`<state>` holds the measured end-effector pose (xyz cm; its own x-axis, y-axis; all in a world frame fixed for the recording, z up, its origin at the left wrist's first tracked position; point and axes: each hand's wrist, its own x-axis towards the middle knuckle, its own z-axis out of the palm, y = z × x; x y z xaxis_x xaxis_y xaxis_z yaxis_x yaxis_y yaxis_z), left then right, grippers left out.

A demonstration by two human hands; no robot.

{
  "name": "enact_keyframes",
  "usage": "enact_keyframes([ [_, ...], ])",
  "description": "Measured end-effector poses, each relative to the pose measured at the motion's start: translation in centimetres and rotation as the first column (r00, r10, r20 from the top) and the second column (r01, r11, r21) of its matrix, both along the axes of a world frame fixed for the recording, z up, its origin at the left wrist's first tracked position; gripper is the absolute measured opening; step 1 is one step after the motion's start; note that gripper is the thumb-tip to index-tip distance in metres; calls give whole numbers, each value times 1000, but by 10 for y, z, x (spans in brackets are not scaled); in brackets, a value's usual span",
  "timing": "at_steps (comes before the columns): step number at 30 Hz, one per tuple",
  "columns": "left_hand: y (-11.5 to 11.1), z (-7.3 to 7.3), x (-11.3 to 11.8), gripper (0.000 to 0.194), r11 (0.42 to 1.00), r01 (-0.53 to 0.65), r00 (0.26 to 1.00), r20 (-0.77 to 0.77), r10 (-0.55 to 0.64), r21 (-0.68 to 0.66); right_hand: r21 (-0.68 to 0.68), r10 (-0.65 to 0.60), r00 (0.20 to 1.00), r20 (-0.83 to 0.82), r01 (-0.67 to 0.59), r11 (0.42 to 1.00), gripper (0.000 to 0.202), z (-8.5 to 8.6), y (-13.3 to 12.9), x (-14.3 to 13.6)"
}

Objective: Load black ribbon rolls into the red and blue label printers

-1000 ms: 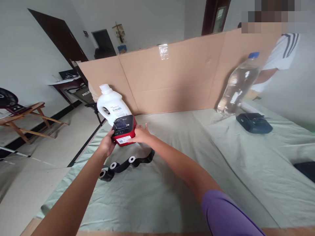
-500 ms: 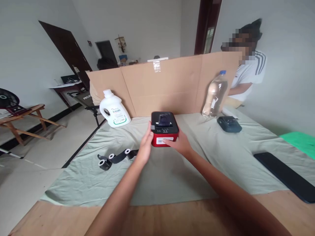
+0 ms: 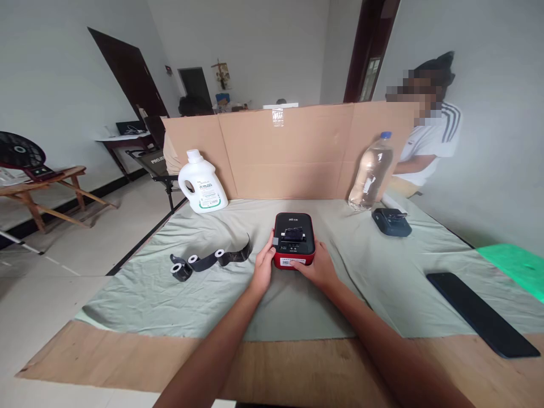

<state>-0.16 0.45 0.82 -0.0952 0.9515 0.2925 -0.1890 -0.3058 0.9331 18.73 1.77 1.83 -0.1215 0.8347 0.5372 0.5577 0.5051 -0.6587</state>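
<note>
A small red and black label printer (image 3: 294,240) is between my two hands at the middle of the cloth. My left hand (image 3: 264,265) presses on its left side. My right hand (image 3: 319,265) is wrapped round its right front corner, with the thumb by the white sticker on the front. A short dark strip (image 3: 293,233) sticks out of the slot in its top. Left of my left hand lie several small black rolls (image 3: 182,272) with white cores, their loose ends partly unwound.
A white detergent jug (image 3: 203,184) and a clear bottle with a blue cap (image 3: 370,173) stand before a cardboard screen (image 3: 284,164). On the right are a small dark device (image 3: 391,221) and a long black slab (image 3: 482,314). A person (image 3: 429,136) sits behind the screen's right end.
My hands and the printer have come nearer and slightly right in view, and more of the printer's top shows. The rolls' right end is now uncovered by my left hand. The view has shifted.
</note>
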Motion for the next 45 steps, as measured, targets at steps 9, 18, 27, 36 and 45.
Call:
enact_keyframes([
  [9, 6, -18, 2, 52, 999, 19, 995, 101, -22, 30, 35, -10, 998, 57, 8, 999, 83, -6, 2, -1],
  [18, -2, -6, 8, 48, 996, -49, 999, 22, 48, 75, 2, -18, 999, 48, 18, 1000, 88, -10, 3, -2],
  [27, -6, -5, 11, 44, 985, -153, 978, -127, 163, 78, -46, 3, 1000, 10, -3, 999, 105, -11, -2, 0],
  [36, -7, -5, 12, 39, 972, -205, 959, -175, 223, 115, -3, 9, 1000, -12, -9, 1000, 102, -13, -6, 1],
  [45, -11, -7, 4, 42, 973, -187, 950, -227, 214, 138, 64, 4, 1000, 12, -5, 998, 88, -18, -16, -1],
])
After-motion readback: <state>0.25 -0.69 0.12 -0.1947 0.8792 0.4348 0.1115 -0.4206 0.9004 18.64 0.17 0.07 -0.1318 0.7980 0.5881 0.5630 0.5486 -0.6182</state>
